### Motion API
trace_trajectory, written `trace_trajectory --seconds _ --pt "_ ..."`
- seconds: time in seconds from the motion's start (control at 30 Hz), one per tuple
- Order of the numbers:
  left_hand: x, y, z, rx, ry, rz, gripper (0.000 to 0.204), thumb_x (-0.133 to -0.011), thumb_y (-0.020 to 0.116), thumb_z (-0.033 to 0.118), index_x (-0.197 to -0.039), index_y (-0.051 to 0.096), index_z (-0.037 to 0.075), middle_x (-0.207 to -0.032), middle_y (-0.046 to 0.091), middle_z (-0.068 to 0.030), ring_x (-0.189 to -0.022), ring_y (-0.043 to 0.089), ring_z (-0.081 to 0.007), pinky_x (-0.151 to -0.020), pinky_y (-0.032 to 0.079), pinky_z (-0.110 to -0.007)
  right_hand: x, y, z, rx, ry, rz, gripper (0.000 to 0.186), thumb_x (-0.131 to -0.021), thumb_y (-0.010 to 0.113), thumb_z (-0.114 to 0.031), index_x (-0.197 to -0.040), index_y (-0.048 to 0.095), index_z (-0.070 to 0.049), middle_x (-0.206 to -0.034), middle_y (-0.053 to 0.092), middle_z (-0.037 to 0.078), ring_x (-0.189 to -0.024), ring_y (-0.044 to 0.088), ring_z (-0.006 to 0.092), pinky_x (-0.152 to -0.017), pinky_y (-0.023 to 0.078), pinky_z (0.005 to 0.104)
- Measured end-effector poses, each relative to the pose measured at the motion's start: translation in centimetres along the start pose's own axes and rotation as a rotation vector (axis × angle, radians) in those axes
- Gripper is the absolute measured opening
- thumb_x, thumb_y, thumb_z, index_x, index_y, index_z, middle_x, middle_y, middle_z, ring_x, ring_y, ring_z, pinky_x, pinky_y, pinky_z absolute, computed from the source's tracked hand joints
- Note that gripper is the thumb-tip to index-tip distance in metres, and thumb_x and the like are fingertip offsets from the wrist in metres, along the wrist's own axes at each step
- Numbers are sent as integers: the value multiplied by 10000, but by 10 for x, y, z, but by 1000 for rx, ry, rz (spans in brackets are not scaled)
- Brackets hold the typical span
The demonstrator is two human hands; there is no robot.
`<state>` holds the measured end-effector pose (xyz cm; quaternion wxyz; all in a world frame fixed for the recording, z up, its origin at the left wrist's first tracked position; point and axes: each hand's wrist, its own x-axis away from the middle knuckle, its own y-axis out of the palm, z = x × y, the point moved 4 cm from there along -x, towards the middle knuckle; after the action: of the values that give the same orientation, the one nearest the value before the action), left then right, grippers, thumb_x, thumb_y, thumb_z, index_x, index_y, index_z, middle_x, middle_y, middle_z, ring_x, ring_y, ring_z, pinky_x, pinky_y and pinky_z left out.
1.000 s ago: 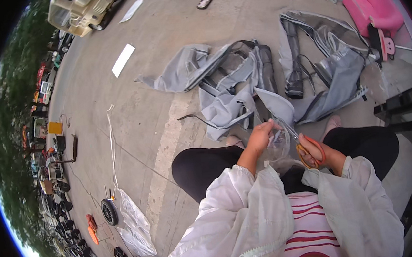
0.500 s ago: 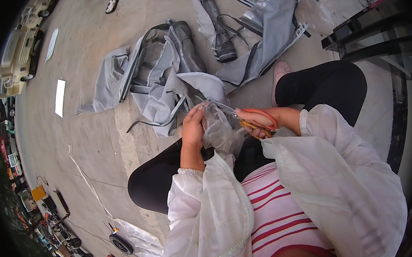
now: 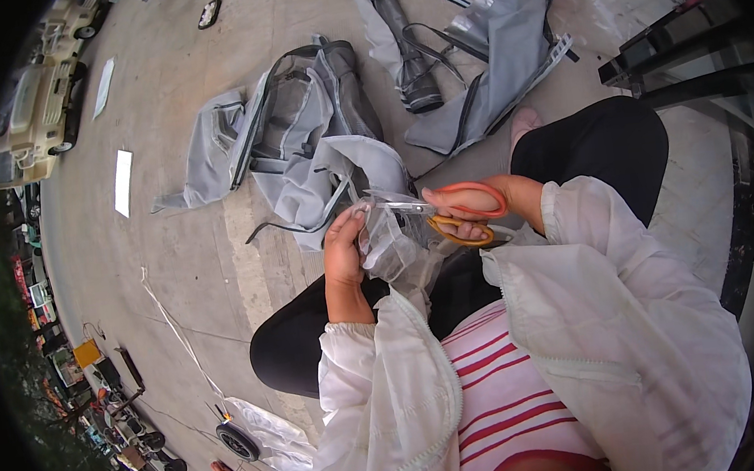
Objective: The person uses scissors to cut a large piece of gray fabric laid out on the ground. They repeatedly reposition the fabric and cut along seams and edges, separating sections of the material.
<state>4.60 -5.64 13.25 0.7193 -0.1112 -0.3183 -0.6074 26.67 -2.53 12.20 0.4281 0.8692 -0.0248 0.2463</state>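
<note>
My left hand (image 3: 343, 246) pinches the edge of a crumpled clear plastic sheet (image 3: 392, 250), which hangs down between my knees. In my right hand (image 3: 469, 214) is a pair of scissors (image 3: 410, 206) with orange handles, thumb and fingers through the loops. The blades look parted and point left at the plastic, close to my left fingertips. Whether they touch the plastic is hard to make out. Just beyond my hands lies a heap of grey fabric (image 3: 293, 198) with dark trim and mesh panels; its nearest folds reach the plastic.
A second grey fabric piece (image 3: 506, 67) with black edging and clear plastic parts lies farther right. A black metal frame (image 3: 680, 56) stands at the right. White strips (image 3: 123, 183) and a small wheel (image 3: 236, 442) on white sheeting lie left. Parked vehicles (image 3: 34, 108) stand far left.
The scissors have turned from slanting up-left to nearly level, and their handles are spread wider. My left hand keeps its pinch on the plastic. The whole view has shifted slightly.
</note>
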Motion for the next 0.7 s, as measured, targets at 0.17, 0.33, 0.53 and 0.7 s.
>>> trace_trajectory --seconds 0.17,0.33,0.53,0.7 --pt "4 7 4 -12 21 -78 242 -848 542 133 -1015 649 -6 -541 475 42 -417 345 -47 -425 262 -193 -19 -6 -3 -114 -85 69 813 -765 227 -831 -741 464 -53 -571 354 -3 -464 356 110 -449 351 252" --pt "5 1 5 -7 15 -85 244 -846 548 119 -1026 644 -14 -573 509 31 -432 373 -49 -436 286 -194 -22 6 -12 -229 -184 37 807 -762 250 -828 -763 469 -52 -570 363 -7 -459 372 108 -443 359 250" --pt "-3 -2 19 119 121 -27 269 -860 550 126 -1080 610 -18 -639 538 21 -483 419 -58 -455 318 -197 -11 -19 -22 -270 -268 221 721 -774 279 -814 -694 390 -106 -517 308 -48 -396 315 46 -367 286 212" --pt "12 9 114 320 662 188 335 -938 492 183 -1222 501 6 -680 533 -6 -578 484 -80 -508 387 -215 23 -57 -39 118 -372 947 701 -797 419 -743 -713 489 -51 -550 474 38 -435 471 152 -409 386 283"
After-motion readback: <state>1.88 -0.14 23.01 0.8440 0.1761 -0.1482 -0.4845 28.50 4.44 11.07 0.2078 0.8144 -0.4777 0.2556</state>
